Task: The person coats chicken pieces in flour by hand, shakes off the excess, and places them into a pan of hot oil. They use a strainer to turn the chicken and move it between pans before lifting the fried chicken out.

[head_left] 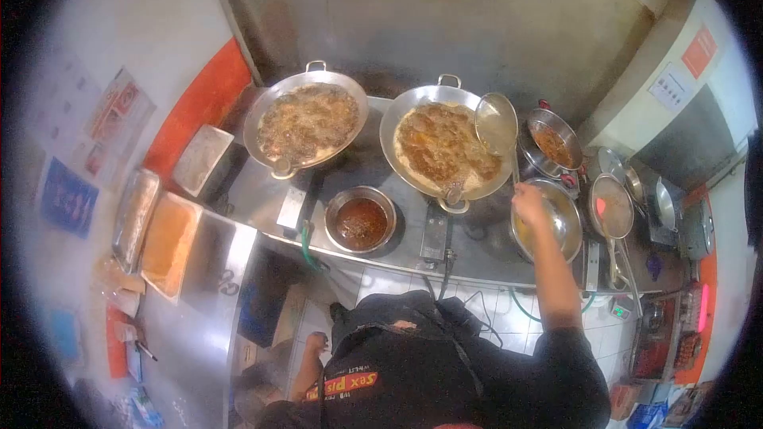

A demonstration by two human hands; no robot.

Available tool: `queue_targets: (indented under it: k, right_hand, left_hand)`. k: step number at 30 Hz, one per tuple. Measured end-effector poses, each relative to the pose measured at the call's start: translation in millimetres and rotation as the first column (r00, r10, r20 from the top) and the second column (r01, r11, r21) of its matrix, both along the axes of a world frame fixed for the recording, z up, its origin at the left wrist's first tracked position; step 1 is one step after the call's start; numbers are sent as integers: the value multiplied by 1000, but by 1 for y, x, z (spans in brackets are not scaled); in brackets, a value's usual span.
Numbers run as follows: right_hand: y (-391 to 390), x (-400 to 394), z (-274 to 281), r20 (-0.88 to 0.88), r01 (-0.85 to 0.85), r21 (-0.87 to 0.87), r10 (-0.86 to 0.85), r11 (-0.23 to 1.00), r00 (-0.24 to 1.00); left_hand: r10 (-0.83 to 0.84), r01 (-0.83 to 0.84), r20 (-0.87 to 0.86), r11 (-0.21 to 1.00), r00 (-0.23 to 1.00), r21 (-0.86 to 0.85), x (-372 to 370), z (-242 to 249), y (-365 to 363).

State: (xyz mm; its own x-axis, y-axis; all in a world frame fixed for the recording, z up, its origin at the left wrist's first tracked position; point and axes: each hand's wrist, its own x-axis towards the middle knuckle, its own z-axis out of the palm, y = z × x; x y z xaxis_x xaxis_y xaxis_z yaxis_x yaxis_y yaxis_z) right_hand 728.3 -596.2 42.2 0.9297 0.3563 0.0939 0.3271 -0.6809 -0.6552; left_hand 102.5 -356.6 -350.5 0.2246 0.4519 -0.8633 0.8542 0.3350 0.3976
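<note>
My right hand [530, 203] is closed around the handle of a skimmer [497, 125], whose round mesh head is over the right edge of the right wok [392, 129]. Brown food in bubbling oil [445, 143] fills that wok. Below the hand lies a steel bowl [567, 226] with something yellowish inside. My left hand [316, 342] hangs low beside my body, away from the stove, its fingers curled; whether anything is in them is too small to tell.
The left wok [258, 123] also holds frying food. A bowl of dark red-brown sauce [362, 222] stands between the woks near the counter's front edge. At right are a red-handled pot [550, 143] and a strainer [611, 205]. Metal trays [171, 245] stand at left.
</note>
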Motion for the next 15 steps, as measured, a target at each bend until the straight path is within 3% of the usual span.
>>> queue_targets:
  k: [1,3,4,6,7,9,10,12,15]
  right_hand:
    - [1,3,-4,-4,-12,-4,12,1000,1000]
    - [9,9,-6,-401,120,188,-36,975,916]
    - [10,9,-8,-405,112,187,-27,976,914]
    - [18,-3,19,-639,335,358,-33,871,769]
    - [20,-4,18,-639,330,358,-28,874,768]
    - [24,-5,16,-754,465,603,273,648,598]
    - [29,-5,14,-753,456,604,281,653,595]
    - [42,-9,12,-744,573,667,477,477,469]
    - [79,-24,25,-703,489,709,568,509,429]
  left_hand:
    - [-63,63,-2,998,998,32,1,1,2]
    - [-197,197,-10,976,980,96,1,4,7]
    - [-262,262,-19,956,965,129,0,6,7]
    - [-385,385,-38,903,922,190,-1,8,9]
    - [-446,446,-54,868,893,219,-4,9,8]
    - [-558,556,-79,785,826,274,-8,9,5]
    - [-606,602,-91,740,790,299,-11,10,2]
    - [-688,678,-115,648,717,347,-19,11,-7]
    - [-764,744,-148,533,628,403,-30,14,-18]
